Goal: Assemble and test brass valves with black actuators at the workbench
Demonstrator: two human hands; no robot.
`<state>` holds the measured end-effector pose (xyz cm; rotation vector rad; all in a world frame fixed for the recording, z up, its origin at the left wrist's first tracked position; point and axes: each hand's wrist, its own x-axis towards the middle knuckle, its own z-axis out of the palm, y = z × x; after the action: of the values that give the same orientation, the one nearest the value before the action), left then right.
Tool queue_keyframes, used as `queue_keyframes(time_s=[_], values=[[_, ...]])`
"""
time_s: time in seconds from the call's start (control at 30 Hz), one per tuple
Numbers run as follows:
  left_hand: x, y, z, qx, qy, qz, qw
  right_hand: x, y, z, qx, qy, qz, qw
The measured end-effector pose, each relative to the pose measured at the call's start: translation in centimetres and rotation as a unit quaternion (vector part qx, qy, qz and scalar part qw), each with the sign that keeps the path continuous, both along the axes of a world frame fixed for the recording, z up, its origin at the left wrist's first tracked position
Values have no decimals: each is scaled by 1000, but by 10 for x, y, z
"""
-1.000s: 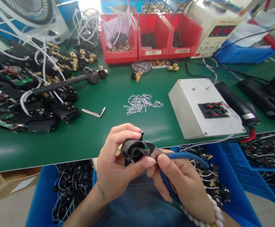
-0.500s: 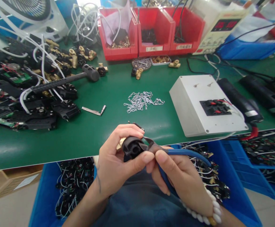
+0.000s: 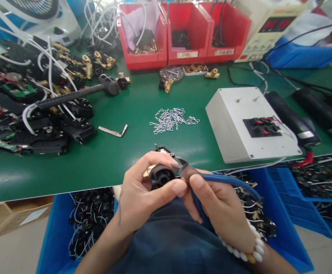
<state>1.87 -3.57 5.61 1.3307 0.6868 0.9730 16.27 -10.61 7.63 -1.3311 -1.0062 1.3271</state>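
My left hand (image 3: pixel 143 190) is closed round a round black plastic fitting (image 3: pixel 161 176) with a brass part behind it, near the table's front edge. In my right hand (image 3: pixel 218 199) is a pair of pliers (image 3: pixel 193 173) with blue handles. Their jaws are apart and lie just right of the black fitting, by my left fingers. Past those fingers a bit of a black-framed part (image 3: pixel 166 150) shows; the rest is hidden. Farther back on the green table lies a loose pile of wire clips (image 3: pixel 170 120).
A grey box (image 3: pixel 253 125) stands to the right. A hammer (image 3: pixel 80 94) rests on black assemblies (image 3: pixel 46 140) at the left. Red bins (image 3: pixel 193 57) line the back. A small metal tool (image 3: pixel 113 131) lies on the green table (image 3: pixel 131 106). Blue crates (image 3: pixel 54 228) sit below.
The pliers have drawn back a little to the right from the black fitting, and their jaws have opened. My left hand keeps its hold on the fitting.
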Motion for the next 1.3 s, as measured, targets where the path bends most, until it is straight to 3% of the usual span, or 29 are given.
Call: queue_keyframes(time_s=[0.1, 0.2, 0.33, 0.47, 0.53, 0.6, 0.67, 0.73, 0.77, 0.83, 0.9, 0.97, 1.03, 1.1, 1.2, 1.27, 1.3], values=[[0, -1, -4, -72, -44, -36, 996, 19, 10, -10, -34, -114, -27, 993], [-2, -1, -5, -95, -50, -55, 993, 41, 20, -23, -91, -267, 3, 960], [-3, -1, -3, -78, -26, -51, 995, 55, 23, -30, -123, -410, 27, 903], [-3, -1, -1, -39, -4, -33, 999, 55, 24, -24, -154, -478, 19, 865], [-4, 0, -1, -7, 0, -24, 1000, 56, 24, -22, -137, -504, -7, 853], [-3, 0, -2, 39, 2, -8, 999, 55, 23, -20, -65, -519, -62, 850], [-1, -1, -3, 86, 17, 12, 996, 51, 19, -19, 19, -449, -87, 889], [2, -4, -5, 112, 40, 23, 993, 41, 13, -19, 56, -254, -30, 965], [3, -5, -5, 118, 54, 18, 991, 35, 10, -20, 55, -135, 12, 989], [5, -7, -3, 133, 76, -20, 988, 22, 4, -23, 34, 54, 62, 996], [2, -5, 0, 159, 90, -46, 982, 15, 0, -26, 27, 152, 49, 987], [-5, 2, 5, 192, 128, 11, 973, 14, -2, -28, 24, 194, 10, 981], [-12, 11, 8, 244, 233, 106, 935, 20, -2, -29, 16, 193, -33, 981], [-12, 17, 9, 303, 387, 137, 860, 26, -2, -29, 0, 162, -61, 985], [0, 18, 3, 329, 570, 53, 751, 29, -3, -31, -19, 138, -70, 988], [10, 16, -4, 310, 615, 0, 725, 26, -5, -32, -16, 138, -79, 987], [13, 17, -7, 301, 613, -10, 731, 25, -5, -33, -7, 140, -84, 986]])
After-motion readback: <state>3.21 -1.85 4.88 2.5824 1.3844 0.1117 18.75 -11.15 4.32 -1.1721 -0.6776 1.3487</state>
